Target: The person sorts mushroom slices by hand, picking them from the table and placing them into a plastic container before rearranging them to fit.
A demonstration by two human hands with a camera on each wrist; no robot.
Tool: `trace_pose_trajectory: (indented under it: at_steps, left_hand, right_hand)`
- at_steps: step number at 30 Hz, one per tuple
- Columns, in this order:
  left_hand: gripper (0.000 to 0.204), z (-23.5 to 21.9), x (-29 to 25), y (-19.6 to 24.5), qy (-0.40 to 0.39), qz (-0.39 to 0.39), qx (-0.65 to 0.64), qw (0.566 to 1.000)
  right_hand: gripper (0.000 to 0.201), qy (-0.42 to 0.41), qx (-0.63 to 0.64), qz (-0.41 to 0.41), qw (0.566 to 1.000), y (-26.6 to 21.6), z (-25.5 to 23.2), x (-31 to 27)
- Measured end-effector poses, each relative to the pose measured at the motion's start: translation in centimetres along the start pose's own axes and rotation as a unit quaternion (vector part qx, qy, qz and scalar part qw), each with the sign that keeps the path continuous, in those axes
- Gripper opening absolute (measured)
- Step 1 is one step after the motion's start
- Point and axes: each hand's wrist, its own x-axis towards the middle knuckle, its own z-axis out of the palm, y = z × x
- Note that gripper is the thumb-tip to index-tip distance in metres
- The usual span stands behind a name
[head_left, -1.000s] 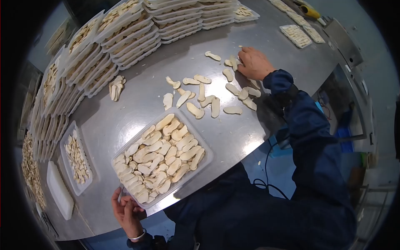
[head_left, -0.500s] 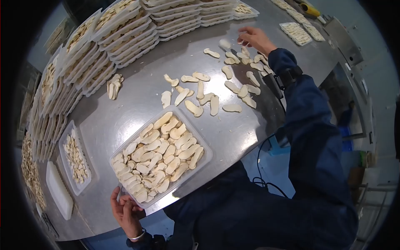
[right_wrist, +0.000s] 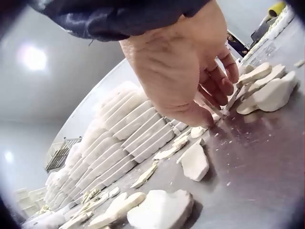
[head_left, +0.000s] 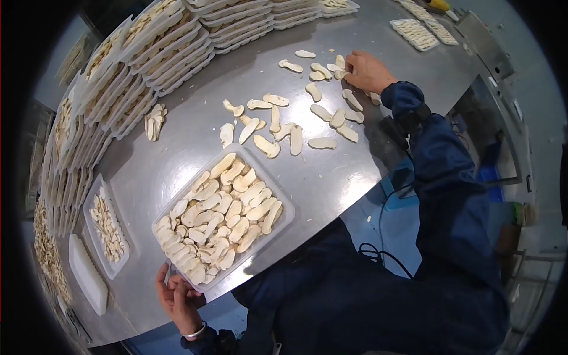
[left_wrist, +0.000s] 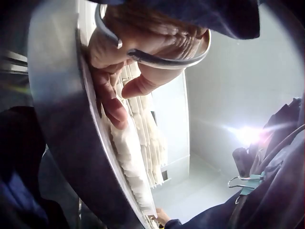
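My left hand (head_left: 180, 302) rests beside the near left corner of a clear tray (head_left: 287, 222) filled with pale mushroom slices (head_left: 208, 189). In the left wrist view the left hand's fingers (left_wrist: 114, 107) lie loosely bent by the table edge, the thumb apart. Across the table my right hand (head_left: 370, 72) reaches down, its fingertips at a small group of loose slices (head_left: 320, 70). The right wrist view has the right hand (right_wrist: 183, 67) with bent fingers and thumb slightly apart, just above the metal and beside overlapping slices (right_wrist: 271, 95). Whether the fingertips touch a slice is unclear.
Stacked filled trays (head_left: 171, 56) line the far left side. A smaller tray (head_left: 108, 228) with slices and an upturned-looking white tray (head_left: 87, 275) lie at left. A slice pile (head_left: 155, 122) sits near the stacks; small packed trays (head_left: 414, 34) stand far right.
The right hand has come down to the slices after being lifted and spread. A slice now lies farther out, left of it. The gathered slices are more spread out; the left hand stays put.
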Motion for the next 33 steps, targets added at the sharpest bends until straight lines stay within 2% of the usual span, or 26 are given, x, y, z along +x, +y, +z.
trace_pose_trajectory:
  at_steps: [6,9,11,14,18,21,22,25,26,29,30,33]
  left_hand:
    - [0.051,0.2,-0.1,0.1,0.006,-0.001,0.006,1.000]
    - [0.051,0.0,-0.1,0.0,0.005,-0.007,0.026,1.000]
    - [0.052,-0.2,0.0,-0.2,-0.002,0.000,0.023,1.000]
    - [0.052,0.0,0.1,0.0,-0.004,0.003,0.024,1.000]
    - [0.051,-0.4,0.2,-0.2,-0.024,0.014,0.013,1.000]
    - [0.051,-0.6,0.1,-0.4,-0.032,0.019,0.000,0.999]
    - [0.051,-0.6,0.0,-0.4,-0.028,0.017,-0.006,0.999]
    - [0.052,-0.4,-0.2,-0.4,-0.024,0.023,0.014,0.999]
    - [0.051,-0.4,-0.2,-0.4,-0.026,0.023,0.007,0.999]
    - [0.050,-0.4,0.0,-0.3,-0.033,0.021,-0.003,0.999]
    - [0.050,-0.3,0.0,-0.2,-0.034,0.019,-0.001,0.999]
    - [0.050,-0.6,0.0,-0.4,-0.035,0.018,-0.003,0.999]
  right_hand:
    - [0.016,0.042,0.077,-0.069,0.994,-0.3,-2.0,-2.0]
    - [0.014,0.082,0.092,-0.071,0.990,-2.5,-4.0,-6.0]
    - [0.014,0.067,0.068,-0.067,0.993,-5.3,-5.1,-9.8]
    - [0.015,0.091,0.094,-0.109,0.985,-9.0,-3.7,-14.0]
    - [0.016,0.006,0.200,-0.109,0.974,-11.8,-1.9,-15.4]
    - [0.015,0.007,0.305,-0.095,0.947,-11.9,-1.7,-15.2]
    - [0.014,0.063,0.329,-0.080,0.939,-11.5,-1.0,-15.3]
    - [0.015,0.106,0.214,0.022,0.971,-9.8,-1.6,-16.2]
    - [0.016,0.089,0.185,0.034,0.978,-9.6,-2.0,-16.6]
    - [0.016,0.071,0.226,0.002,0.971,-10.8,-1.6,-17.8]
    - [0.019,0.066,0.246,0.018,0.967,-11.9,-1.8,-17.9]
    - [0.022,0.087,0.202,-0.007,0.976,-13.2,-1.1,-17.6]
